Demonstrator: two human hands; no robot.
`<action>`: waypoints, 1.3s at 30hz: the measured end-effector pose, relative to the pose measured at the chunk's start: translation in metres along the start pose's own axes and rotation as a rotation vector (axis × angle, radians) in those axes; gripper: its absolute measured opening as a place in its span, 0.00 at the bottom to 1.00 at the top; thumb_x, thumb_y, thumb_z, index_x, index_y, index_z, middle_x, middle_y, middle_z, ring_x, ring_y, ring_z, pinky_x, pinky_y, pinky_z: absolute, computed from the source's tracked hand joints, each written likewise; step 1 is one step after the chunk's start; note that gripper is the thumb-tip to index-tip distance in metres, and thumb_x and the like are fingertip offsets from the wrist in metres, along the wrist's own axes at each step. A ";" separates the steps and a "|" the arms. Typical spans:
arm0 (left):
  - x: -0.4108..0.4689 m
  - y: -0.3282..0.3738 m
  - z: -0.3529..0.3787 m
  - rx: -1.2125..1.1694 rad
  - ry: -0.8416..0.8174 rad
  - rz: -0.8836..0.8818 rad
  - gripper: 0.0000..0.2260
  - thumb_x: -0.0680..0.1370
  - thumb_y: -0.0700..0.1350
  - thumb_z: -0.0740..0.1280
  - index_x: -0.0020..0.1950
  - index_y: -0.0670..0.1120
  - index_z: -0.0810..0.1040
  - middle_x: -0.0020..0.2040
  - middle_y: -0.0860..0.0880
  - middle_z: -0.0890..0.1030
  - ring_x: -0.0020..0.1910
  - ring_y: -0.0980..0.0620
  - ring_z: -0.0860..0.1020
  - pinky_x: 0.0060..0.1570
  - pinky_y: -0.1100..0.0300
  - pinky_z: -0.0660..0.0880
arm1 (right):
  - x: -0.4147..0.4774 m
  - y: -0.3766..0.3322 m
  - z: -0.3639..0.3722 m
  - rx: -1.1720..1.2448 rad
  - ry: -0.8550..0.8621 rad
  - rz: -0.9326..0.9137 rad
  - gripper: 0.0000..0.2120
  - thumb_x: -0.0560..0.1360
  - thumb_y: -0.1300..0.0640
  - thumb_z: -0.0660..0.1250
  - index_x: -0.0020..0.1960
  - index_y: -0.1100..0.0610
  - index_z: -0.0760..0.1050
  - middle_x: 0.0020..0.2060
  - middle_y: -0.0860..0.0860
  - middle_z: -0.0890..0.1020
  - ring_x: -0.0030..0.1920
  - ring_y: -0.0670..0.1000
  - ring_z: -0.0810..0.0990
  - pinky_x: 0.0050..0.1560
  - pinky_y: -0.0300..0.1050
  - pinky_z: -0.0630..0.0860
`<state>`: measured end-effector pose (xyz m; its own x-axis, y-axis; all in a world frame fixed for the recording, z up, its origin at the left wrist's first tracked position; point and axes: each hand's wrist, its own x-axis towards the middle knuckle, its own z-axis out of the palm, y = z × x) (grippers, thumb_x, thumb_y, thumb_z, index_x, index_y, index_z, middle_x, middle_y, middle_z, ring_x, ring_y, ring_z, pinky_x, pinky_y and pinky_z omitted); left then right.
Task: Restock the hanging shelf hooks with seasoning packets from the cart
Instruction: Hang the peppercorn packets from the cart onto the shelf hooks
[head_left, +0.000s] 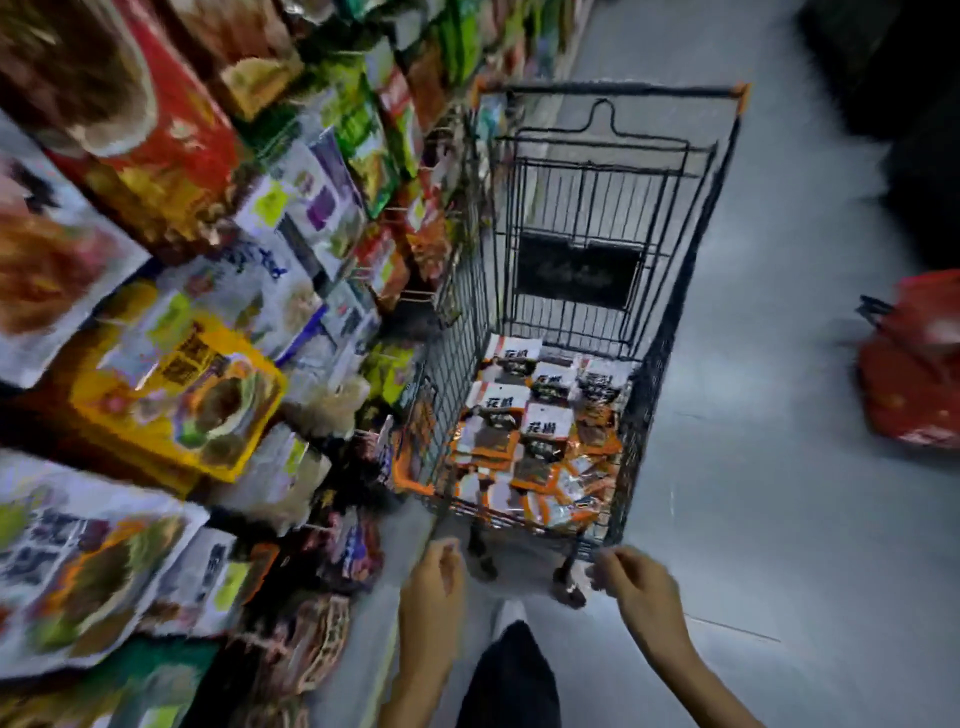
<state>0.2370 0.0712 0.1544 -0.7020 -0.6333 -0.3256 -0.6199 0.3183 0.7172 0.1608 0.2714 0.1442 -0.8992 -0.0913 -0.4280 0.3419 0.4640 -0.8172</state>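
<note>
A black wire shopping cart (670, 332) stands in the aisle ahead of me, its floor covered with several white-and-orange seasoning packets (540, 431). My left hand (434, 582) hovers just short of the cart's near left corner, fingers loosely curled, holding nothing. My right hand (636, 582) is level with it by the near right corner, also empty with fingers bent. Neither hand touches the cart. To the left, the hanging shelf hooks (415, 296) carry rows of coloured packets; the picture is blurred.
Shelving packed with hanging packets (176, 384) fills the whole left side, close to the cart. A red bag (914, 374) lies on the grey floor at the right. Dark shapes stand at the upper right. My dark trouser leg and white shoe (511, 618) are below.
</note>
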 end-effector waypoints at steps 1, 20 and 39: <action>0.021 0.007 -0.001 0.015 -0.002 0.040 0.10 0.81 0.42 0.62 0.59 0.43 0.78 0.54 0.44 0.82 0.52 0.45 0.79 0.46 0.60 0.69 | 0.016 -0.005 0.005 -0.004 0.028 0.015 0.13 0.79 0.61 0.63 0.36 0.55 0.78 0.31 0.52 0.83 0.34 0.48 0.81 0.32 0.29 0.73; 0.323 0.028 0.029 0.295 0.085 0.142 0.24 0.80 0.43 0.63 0.74 0.38 0.62 0.69 0.39 0.69 0.67 0.41 0.69 0.62 0.50 0.68 | 0.310 0.035 0.136 -0.020 0.030 0.481 0.18 0.78 0.58 0.65 0.63 0.68 0.68 0.53 0.61 0.77 0.54 0.58 0.78 0.55 0.52 0.76; 0.319 0.037 0.016 0.354 0.081 0.334 0.17 0.81 0.41 0.61 0.68 0.38 0.69 0.64 0.39 0.73 0.63 0.43 0.72 0.58 0.57 0.66 | 0.299 0.002 0.107 0.197 0.336 0.284 0.10 0.79 0.61 0.62 0.59 0.62 0.74 0.53 0.59 0.80 0.57 0.61 0.78 0.56 0.57 0.77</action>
<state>-0.0152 -0.1080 0.0675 -0.8620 -0.5040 -0.0543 -0.4563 0.7247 0.5163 -0.0782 0.1512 -0.0264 -0.7902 0.3200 -0.5226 0.6026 0.2506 -0.7577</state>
